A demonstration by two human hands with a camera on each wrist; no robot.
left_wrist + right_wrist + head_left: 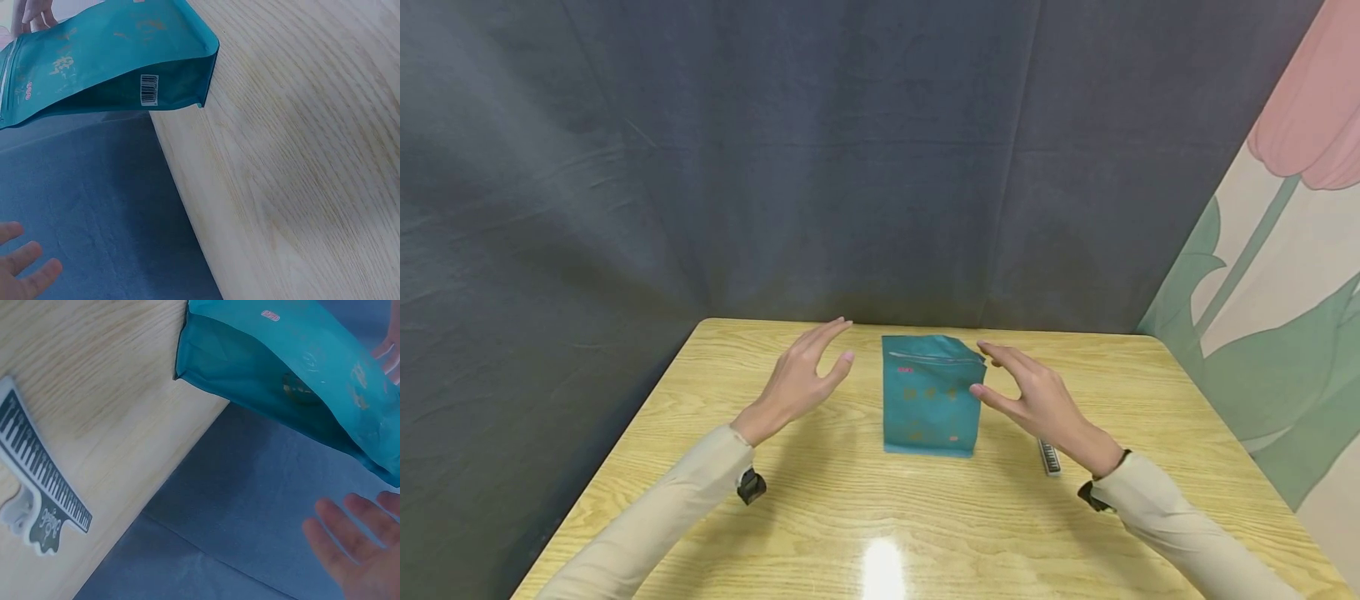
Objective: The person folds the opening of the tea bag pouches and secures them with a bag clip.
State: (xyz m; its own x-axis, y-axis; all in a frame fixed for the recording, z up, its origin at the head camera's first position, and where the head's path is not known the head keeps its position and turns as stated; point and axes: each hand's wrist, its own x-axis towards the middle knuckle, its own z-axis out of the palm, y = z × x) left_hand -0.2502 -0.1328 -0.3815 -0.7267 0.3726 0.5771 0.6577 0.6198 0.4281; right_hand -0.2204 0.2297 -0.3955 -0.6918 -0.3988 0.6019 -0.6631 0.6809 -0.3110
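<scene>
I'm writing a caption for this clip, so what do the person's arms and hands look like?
The left hand and right hand are bare, without gloves. The left sleeve and right sleeve are long, plain and cream-coloured. A small black left wrist camera and right wrist camera sit by the cuffs; a thin dark strap shows at the right.

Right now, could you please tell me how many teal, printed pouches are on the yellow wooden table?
1: the teal, printed pouch stands on the yellow wooden table between the person's left hand and right hand; anything directly behind it could be hidden.
</scene>
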